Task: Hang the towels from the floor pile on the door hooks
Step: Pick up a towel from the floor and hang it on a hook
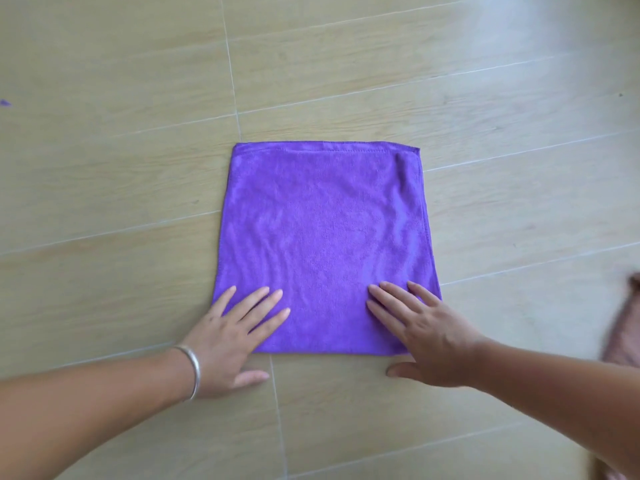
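The floor (pixel 138 202) took up nearly all I could see: pale wood-look tiles with thin light grout lines, smooth and hard, and no door or hooks anywhere in view. Spread flat on it, straight in front of me, lay the purple towel (pixel 322 230), squarish, its stitched hem along the far edge and a narrow strip turned over down its right side. I judged it light, soft and limp, a fleecy cloth that would sag as soon as it left the tiles and might slide on them if pushed; the far hem or one of its corners seemed the best place to pinch it for hanging. My left hand (pixel 232 337) lay flat on the near left corner, fingers straight and spread, thumb off the cloth on the tile, gripping nothing. My right hand (pixel 420 332) pressed the near right corner the same way, fingers splayed, thumb on the floor. At the right edge a blurred pinkish cloth (pixel 620 341) showed, perhaps another towel, though I could not tell. A silver bangle (pixel 192 370) circled my left wrist.
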Motion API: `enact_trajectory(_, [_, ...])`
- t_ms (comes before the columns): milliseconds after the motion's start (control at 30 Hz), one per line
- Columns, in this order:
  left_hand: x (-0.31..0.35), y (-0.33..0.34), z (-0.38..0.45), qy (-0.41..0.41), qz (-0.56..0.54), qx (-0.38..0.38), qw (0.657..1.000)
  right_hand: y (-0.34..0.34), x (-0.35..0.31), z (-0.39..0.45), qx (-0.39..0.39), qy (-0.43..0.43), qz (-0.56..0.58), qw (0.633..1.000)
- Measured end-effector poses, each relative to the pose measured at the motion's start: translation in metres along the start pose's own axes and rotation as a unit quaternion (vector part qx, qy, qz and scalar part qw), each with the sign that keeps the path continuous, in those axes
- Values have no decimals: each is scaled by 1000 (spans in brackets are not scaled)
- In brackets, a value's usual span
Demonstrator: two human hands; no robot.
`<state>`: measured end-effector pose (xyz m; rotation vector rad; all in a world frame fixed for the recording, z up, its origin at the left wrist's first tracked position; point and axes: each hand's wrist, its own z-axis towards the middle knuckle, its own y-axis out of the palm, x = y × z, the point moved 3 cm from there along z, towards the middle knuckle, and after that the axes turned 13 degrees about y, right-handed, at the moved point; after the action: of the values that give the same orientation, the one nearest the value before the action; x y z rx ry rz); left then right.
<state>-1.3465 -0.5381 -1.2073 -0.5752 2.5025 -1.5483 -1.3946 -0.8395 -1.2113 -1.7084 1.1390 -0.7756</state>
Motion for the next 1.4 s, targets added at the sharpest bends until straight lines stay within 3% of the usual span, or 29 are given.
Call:
enact_trajectory(167, [-15,5,-18,-1,24,0,1000,1,15,2,35,-37,-31,998])
enact_trajectory(333, [-25,-7,-19,26,10,2,1000,-12,22,1,16,-80,-102,991])
enact_trajectory(467, [-33,-37,-26,-23,-43,-17,999,-43,17,-6,19,-32,-88,995])
enact_trajectory(567, [-44,-62,-49,-90,-77,-95,988,-84,13,-19,16,27,-85,996])
enact_trajectory(767, [-62,-182,-109,-151,-88,-52,983,-218,28,-51,30,122,-70,990])
enact_trajectory(967, [-73,-320,-187,-172,-93,-28,980,-363,40,-81,-12,168,-55,984])
enact_trajectory(1233, [-73,-535,-331,-181,-154,-7,971,-619,27,-146,0,182,9,983])
enact_trajectory(1400, [-53,-679,-439,-208,-185,56,959,-788,20,-204,40,166,58,984])
